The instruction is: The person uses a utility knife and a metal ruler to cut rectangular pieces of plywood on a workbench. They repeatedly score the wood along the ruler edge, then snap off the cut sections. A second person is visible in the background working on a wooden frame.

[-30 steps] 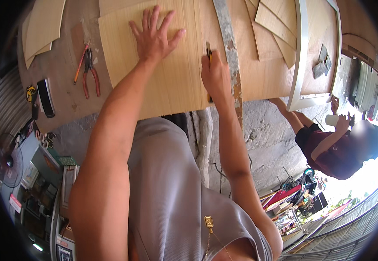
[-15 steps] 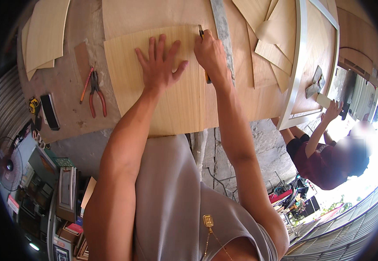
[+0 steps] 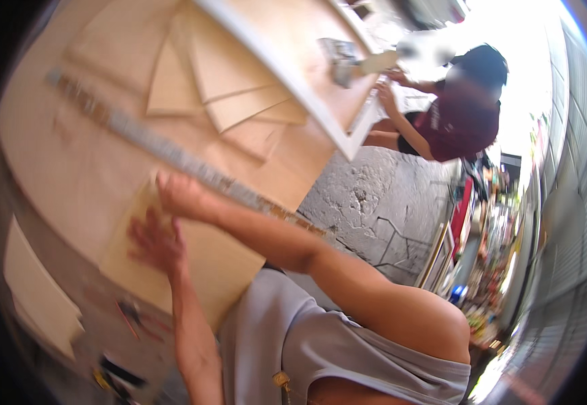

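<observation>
My left hand (image 3: 157, 239) lies with fingers spread on a pale wood sheet (image 3: 219, 260), blurred by motion. Just above it my right hand (image 3: 180, 196) is closed near the sheet's upper edge; what it holds is hidden in the blur. A long, worn metal strip (image 3: 125, 138) runs along the board past my right hand. Down to the left are red-handled pliers (image 3: 152, 324), a pencil (image 3: 127, 317), a dark phone (image 3: 123, 370) and a yellow tape measure (image 3: 103, 383).
Loose veneer sheets (image 3: 233, 88) and a white frame (image 3: 287, 81) lie on the table. A person in maroon (image 3: 459, 125) crouches at its far end, hands by the frame. Another sheet stack (image 3: 40, 290) lies at left. Grey concrete floor (image 3: 347, 192) shows beyond, with clutter at right.
The view has swung right and tilted, so the table runs diagonally and blurs. The yellow utility knife seen in my right hand earlier is now indistinct; both hands stay close together on the sheet.
</observation>
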### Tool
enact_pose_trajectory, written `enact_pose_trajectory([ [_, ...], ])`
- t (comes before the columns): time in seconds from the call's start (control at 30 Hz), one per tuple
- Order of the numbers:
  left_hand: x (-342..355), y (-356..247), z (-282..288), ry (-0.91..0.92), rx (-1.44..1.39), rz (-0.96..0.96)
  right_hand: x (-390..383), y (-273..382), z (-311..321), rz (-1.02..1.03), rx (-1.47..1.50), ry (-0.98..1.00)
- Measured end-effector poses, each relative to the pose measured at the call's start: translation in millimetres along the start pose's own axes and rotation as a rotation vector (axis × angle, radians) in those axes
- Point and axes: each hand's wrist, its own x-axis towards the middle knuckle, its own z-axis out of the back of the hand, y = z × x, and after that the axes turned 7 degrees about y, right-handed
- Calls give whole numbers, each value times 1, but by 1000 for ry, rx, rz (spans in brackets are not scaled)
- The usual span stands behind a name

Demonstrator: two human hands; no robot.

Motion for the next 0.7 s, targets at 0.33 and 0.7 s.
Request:
enact_pose_trajectory([
  [0.33,-3,-11,20,-67,3,19,-99,-21,70,-118,482,535],
  [0.7,6,-10,24,-16,-110,-20,-283,-33,92,-339,494,688],
])
